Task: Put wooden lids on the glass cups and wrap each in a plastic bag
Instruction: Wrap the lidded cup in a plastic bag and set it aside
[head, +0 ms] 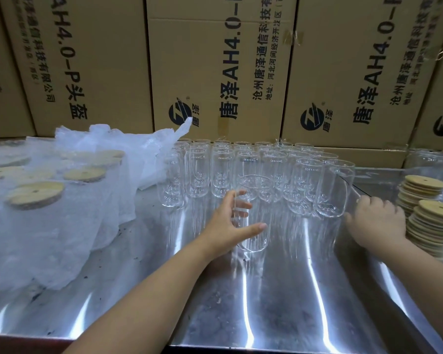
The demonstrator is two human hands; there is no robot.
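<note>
Cardboard cartons (215, 72) wall off the back of the bench, each turned on its side so the black print runs vertically: "唐泽AH4.0-P头盔", below it "沧州唐泽通信科技有限公司" and an address line beginning "地址: 河北河间经济开发区", with a round black logo near the base. In front of them lies a stainless steel table (266, 315), streaked with bright reflections and flecked with dark specks. Rows of empty glass cups (274, 159) stand upright against the cartons. The left hand (228, 223) holds one glass cup (256, 185) just in front of those rows, fingers behind the glass and thumb across its near side. The right hand (376, 221) rests with curled fingers beside the nearest cup on the right; whether it pinches anything I cannot tell. Two stacks of wooden lids (430, 226) with small centre holes stand just right of that hand. At far left, crumpled white plastic bags (87, 213) cover lidded cups (36, 192).
</note>
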